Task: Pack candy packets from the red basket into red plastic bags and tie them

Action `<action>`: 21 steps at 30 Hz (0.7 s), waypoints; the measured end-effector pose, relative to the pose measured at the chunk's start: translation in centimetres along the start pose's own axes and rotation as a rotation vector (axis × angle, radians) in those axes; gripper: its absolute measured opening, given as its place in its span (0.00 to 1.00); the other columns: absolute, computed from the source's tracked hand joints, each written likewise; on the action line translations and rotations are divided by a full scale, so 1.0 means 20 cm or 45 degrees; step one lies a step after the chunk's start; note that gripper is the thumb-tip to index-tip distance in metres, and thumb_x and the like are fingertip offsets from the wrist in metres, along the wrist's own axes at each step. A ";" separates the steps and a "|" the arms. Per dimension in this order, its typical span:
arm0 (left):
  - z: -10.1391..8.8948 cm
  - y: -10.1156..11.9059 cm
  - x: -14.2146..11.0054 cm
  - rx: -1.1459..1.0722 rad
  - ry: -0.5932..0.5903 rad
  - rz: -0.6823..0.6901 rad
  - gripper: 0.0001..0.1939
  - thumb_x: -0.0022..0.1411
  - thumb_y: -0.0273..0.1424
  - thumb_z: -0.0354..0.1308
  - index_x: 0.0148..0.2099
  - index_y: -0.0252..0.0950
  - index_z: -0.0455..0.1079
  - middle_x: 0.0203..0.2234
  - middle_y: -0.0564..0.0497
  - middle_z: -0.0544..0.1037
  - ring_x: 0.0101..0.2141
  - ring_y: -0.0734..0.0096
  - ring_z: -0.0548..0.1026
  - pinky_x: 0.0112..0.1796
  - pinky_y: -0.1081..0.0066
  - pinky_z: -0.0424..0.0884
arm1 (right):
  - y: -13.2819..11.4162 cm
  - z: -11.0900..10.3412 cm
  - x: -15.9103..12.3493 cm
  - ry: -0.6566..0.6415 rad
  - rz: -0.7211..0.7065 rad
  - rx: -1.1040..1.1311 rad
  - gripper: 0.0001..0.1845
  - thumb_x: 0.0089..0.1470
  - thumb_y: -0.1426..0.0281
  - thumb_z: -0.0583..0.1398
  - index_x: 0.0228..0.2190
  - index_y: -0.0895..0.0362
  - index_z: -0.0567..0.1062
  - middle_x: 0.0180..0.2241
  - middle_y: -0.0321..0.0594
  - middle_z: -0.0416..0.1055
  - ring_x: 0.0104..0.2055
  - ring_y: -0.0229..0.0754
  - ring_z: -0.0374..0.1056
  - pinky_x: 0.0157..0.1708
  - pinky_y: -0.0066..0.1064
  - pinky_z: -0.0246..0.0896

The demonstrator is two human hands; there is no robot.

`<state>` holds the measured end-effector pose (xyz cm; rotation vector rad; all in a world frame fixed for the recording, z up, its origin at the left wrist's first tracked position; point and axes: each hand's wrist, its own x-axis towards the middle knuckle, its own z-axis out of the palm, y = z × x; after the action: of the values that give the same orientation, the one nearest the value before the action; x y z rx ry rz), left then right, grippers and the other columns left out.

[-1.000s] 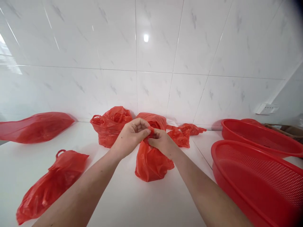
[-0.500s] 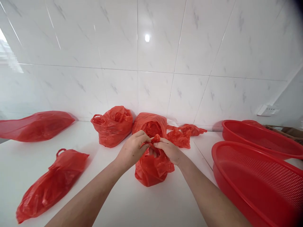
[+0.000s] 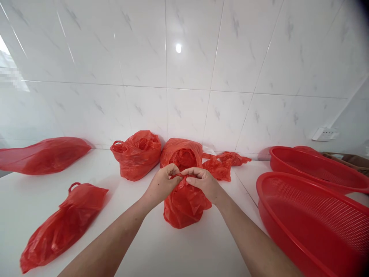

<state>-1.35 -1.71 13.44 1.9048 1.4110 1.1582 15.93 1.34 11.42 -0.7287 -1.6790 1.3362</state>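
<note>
Head view: left hand point(image 3: 162, 184) and right hand point(image 3: 206, 185) clamp a red bag point(image 3: 184, 209), contents hidden.

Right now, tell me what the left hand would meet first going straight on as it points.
Beyond the red bag it pinches, the left hand would probably meet the right hand; depth is unclear.

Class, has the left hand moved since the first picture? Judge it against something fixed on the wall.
Yes: the left hand sits lower in the view now, farther below the wall socket.
</note>
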 end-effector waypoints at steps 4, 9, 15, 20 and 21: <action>0.01 0.01 -0.03 0.067 -0.001 0.013 0.05 0.56 0.31 0.53 0.29 0.38 0.61 0.26 0.57 0.71 0.26 0.74 0.66 0.25 0.75 0.61 | 0.03 0.03 0.02 0.205 0.030 -0.325 0.15 0.45 0.71 0.60 0.38 0.52 0.73 0.23 0.30 0.67 0.24 0.34 0.60 0.25 0.27 0.55; 0.01 -0.03 -0.04 0.346 0.004 0.307 0.03 0.57 0.28 0.52 0.30 0.39 0.64 0.27 0.54 0.73 0.27 0.72 0.68 0.28 0.72 0.63 | 0.05 0.05 0.03 0.202 -0.089 -0.340 0.16 0.48 0.74 0.52 0.36 0.53 0.76 0.29 0.34 0.72 0.28 0.36 0.65 0.30 0.30 0.60; 0.00 -0.11 -0.03 0.534 0.050 0.547 0.06 0.58 0.22 0.52 0.30 0.38 0.65 0.30 0.51 0.72 0.34 0.69 0.69 0.36 0.68 0.66 | 0.06 0.03 0.04 0.123 0.026 0.019 0.15 0.49 0.69 0.56 0.39 0.55 0.77 0.38 0.39 0.75 0.41 0.42 0.69 0.45 0.37 0.61; -0.06 -0.14 -0.13 0.524 -0.004 0.524 0.07 0.58 0.22 0.53 0.29 0.37 0.64 0.41 0.48 0.72 0.44 0.64 0.69 0.42 0.64 0.68 | 0.15 -0.04 0.05 0.430 0.004 -0.294 0.11 0.50 0.67 0.56 0.33 0.55 0.77 0.36 0.41 0.75 0.41 0.44 0.69 0.46 0.39 0.60; -0.09 -0.15 -0.16 0.527 -0.047 0.495 0.07 0.57 0.22 0.53 0.29 0.38 0.63 0.42 0.48 0.72 0.46 0.63 0.69 0.42 0.64 0.68 | 0.18 -0.07 0.04 0.533 -0.040 -0.428 0.11 0.50 0.69 0.55 0.31 0.56 0.77 0.35 0.41 0.74 0.41 0.44 0.68 0.46 0.39 0.60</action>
<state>-4.75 -3.85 10.81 2.5656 1.3780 1.0440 16.46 3.64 8.28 -1.0874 -1.5729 0.8118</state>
